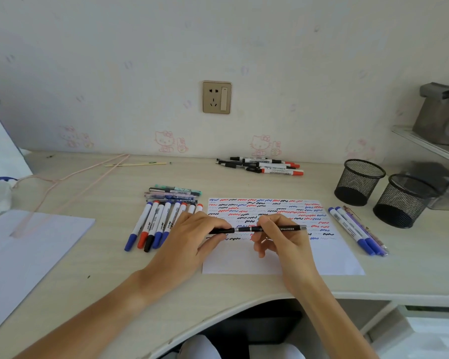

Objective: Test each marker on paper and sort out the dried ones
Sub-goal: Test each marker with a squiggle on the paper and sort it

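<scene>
Holding black pen (257, 229) level over test paper (283, 260), centre desk: left hand (192, 237) pinches cap end, right hand (280, 237) grips barrel. Likely uncapping; next, scribble at 6 o'clock blank strip.

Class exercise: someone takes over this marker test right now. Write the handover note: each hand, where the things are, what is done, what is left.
Left hand pinches the cap end of a black pen; right hand grips its barrel, held level over the paper.
The paper's upper part is covered in red, blue and black squiggles; the lower strip is blank.
Left group lies beside the paper, right group on its other side, back pile near the wall. Which pile is the dried one cannot be told.
Both mesh cups look empty.
Left: test this pen and sort it.
</scene>
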